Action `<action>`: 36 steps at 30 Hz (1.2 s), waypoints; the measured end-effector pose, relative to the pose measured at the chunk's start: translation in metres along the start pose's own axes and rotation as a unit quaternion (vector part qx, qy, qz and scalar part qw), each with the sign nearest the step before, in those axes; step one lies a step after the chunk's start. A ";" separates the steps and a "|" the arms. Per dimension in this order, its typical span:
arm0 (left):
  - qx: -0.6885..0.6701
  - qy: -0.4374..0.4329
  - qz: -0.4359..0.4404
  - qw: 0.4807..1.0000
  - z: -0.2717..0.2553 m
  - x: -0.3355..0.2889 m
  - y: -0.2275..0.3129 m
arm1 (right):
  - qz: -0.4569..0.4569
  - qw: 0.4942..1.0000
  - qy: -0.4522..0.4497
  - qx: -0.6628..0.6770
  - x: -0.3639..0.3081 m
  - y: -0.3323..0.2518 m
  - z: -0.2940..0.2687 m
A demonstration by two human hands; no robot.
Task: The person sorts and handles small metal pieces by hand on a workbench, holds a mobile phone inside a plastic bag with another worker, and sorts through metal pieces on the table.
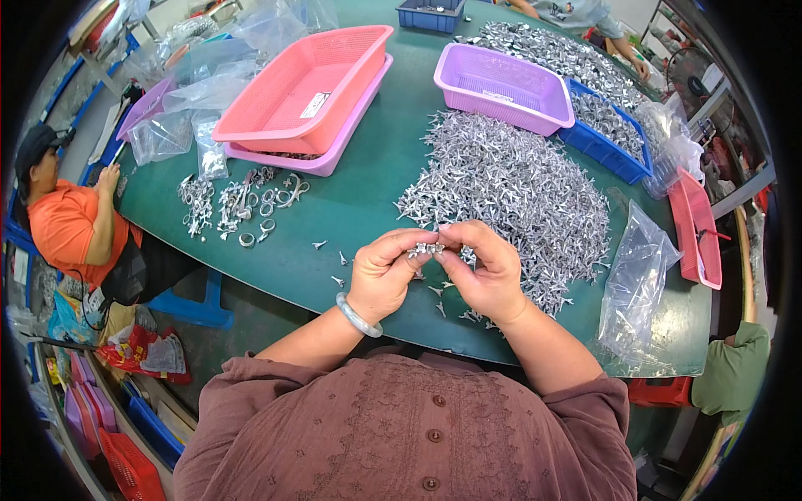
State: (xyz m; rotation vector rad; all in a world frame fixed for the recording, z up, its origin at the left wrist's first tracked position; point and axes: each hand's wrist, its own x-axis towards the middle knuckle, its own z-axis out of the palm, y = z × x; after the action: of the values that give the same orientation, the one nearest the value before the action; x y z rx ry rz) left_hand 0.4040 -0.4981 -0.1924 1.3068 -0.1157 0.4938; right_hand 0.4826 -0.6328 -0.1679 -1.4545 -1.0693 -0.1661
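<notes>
Just in front of my chest, my left hand and my right hand meet, thumbs and fingers pinched on a small silvery metal piece. Its exact kind is too small to make out, and the fingertips cover part of it. Behind and right of my hands spreads a big heap of small branched metal pieces. A few loose metal pieces are scattered on the green tabletop beside my left hand. More lie under my right hand.
Salmon and purple baskets stack at the back left, near ring-like metal parts. Another purple basket and a blue bin border the heap. A plastic bag lies right. A person in orange sits left; another person's hand is far right.
</notes>
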 end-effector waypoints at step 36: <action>0.036 0.018 -0.077 0.996 0.002 0.003 -0.001 | 0.028 0.999 -0.016 -0.024 0.002 0.003 -0.001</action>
State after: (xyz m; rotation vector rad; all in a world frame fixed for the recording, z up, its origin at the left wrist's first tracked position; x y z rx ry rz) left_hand 0.4076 -0.4992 -0.1912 1.3639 0.0341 0.3927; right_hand 0.4856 -0.6321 -0.1686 -1.5331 -1.0548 -0.1299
